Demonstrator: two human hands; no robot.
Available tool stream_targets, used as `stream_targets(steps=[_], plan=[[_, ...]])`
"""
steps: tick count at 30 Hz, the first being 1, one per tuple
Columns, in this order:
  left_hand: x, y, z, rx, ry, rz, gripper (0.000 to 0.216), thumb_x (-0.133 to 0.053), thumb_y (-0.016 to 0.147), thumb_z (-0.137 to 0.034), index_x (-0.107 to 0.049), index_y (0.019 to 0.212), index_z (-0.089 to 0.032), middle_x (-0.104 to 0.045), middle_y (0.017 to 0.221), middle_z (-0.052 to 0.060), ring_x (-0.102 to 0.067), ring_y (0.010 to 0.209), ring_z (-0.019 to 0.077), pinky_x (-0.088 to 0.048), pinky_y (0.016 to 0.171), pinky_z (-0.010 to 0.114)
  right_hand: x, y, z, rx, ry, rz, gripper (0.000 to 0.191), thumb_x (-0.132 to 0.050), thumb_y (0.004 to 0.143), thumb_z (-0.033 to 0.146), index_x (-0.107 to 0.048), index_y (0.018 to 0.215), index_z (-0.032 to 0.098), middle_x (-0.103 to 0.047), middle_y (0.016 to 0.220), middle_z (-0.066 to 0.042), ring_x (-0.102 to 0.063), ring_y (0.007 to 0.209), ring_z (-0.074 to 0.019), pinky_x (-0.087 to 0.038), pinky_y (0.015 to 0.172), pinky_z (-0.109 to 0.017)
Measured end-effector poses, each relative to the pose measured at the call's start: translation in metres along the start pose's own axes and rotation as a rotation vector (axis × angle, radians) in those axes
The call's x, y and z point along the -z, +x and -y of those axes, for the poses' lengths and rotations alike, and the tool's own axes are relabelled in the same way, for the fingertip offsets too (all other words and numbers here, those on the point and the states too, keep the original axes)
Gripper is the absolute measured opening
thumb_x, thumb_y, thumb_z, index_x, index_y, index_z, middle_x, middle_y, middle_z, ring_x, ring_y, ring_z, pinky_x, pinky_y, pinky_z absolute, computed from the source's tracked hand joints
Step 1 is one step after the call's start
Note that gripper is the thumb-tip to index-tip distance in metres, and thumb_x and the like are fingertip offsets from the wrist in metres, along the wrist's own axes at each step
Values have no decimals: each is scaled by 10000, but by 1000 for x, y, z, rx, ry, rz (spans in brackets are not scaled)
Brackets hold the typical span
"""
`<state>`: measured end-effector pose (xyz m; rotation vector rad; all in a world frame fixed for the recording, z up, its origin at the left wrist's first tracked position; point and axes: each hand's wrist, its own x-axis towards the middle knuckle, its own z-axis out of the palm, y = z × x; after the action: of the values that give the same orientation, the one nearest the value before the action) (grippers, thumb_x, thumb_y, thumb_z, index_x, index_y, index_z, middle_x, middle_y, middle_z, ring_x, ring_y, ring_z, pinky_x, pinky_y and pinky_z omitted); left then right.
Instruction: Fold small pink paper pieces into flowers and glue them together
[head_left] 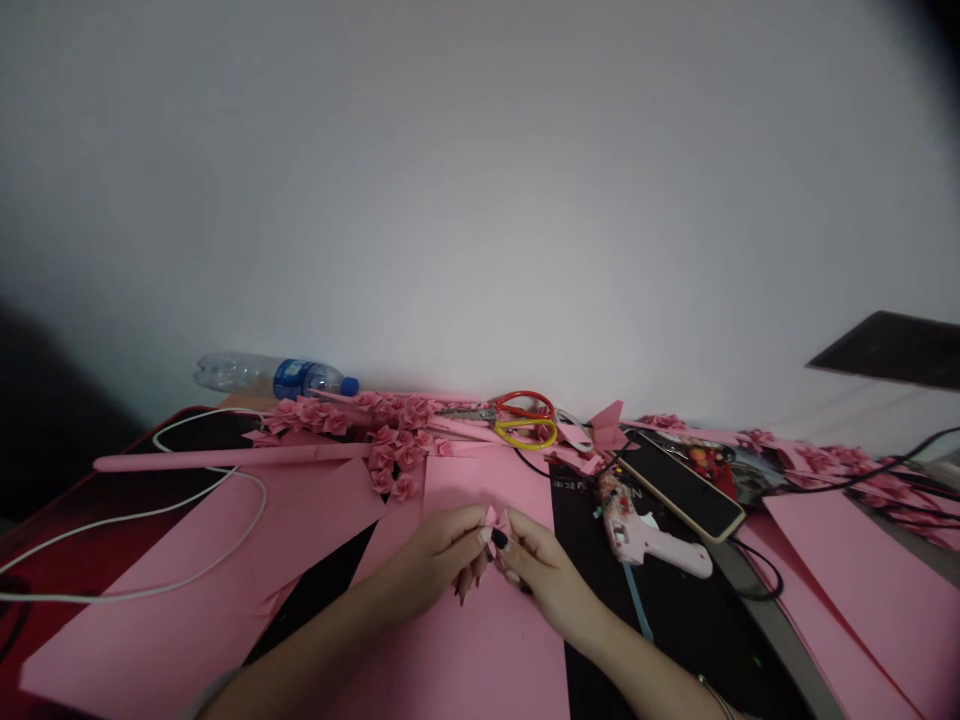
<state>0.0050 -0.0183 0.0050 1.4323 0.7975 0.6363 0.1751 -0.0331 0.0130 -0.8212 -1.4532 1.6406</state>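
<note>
Left hand [439, 555] and right hand [541, 568] pinch a small pink paper piece [495, 520] between their fingertips, above a flat pink sheet [480, 655]. Its shape looks only partly formed, while the cluster of paper flowers [402, 445] beyond the hands seems finished. Broad loose sheets [161, 580] at the left appear unworked, and the glue gun [652, 545] lies untouched near the right hand.
</note>
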Motion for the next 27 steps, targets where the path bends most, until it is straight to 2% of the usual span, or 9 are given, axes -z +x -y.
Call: stream_targets(steps=[5, 9, 12, 15, 17, 20, 27], plan=[[2, -2, -5, -18, 41, 0, 273, -448, 916, -415, -467, 753, -198, -492, 583, -41, -463, 456, 102, -368, 450, 212, -1, 0, -1, 11, -56, -20, 475, -601, 872, 607, -490, 668, 193, -361, 572, 73, -248, 502, -89, -247, 487, -232], [4, -3, -10, -66, 205, -42, 207, -526, 859, -305, -464, 694, -198, -470, 587, -50, -467, 511, 104, -360, 485, 207, 0, -2, -4, -1, -155, -41, 487, -583, 879, 613, -500, 652, 190, -403, 566, 62, -307, 513, -98, -280, 511, -238], [6, -4, -12, -38, 224, -1, 195, -535, 868, -278, -563, 705, -175, -531, 598, -35, -495, 525, 106, -374, 502, 205, 1, -2, -3, -9, -155, 14, 479, -582, 884, 602, -552, 663, 178, -462, 590, 41, -377, 537, -109, -320, 533, -241], [11, -4, -10, 44, 91, 129, 213, -574, 867, -326, -651, 758, -161, -583, 595, -23, -516, 496, 112, -427, 501, 215, -1, -2, 2, -15, -104, 113, 456, -584, 897, 569, -654, 719, 156, -565, 647, 1, -459, 582, -127, -356, 550, -243], [14, -4, -9, 80, 22, 170, 239, -609, 857, -366, -674, 763, -156, -589, 573, -24, -533, 491, 118, -452, 516, 226, -3, -2, 5, -20, -72, 160, 457, -574, 911, 555, -693, 738, 149, -607, 658, -18, -511, 615, -143, -371, 557, -244], [16, -4, -9, 102, -29, 184, 285, -626, 863, -415, -681, 760, -156, -598, 563, -20, -564, 519, 132, -464, 552, 242, -4, -2, 5, -8, -46, 174, 490, -540, 926, 574, -720, 766, 146, -629, 656, -27, -540, 631, -150, -372, 559, -241], [15, -2, -10, 109, -118, 214, 384, -648, 836, -530, -616, 728, -163, -608, 579, -10, -568, 506, 130, -459, 543, 243, -3, -5, -2, 38, -48, 155, 549, -491, 923, 631, -727, 797, 152, -593, 640, -22, -456, 579, -139, -345, 544, -248]])
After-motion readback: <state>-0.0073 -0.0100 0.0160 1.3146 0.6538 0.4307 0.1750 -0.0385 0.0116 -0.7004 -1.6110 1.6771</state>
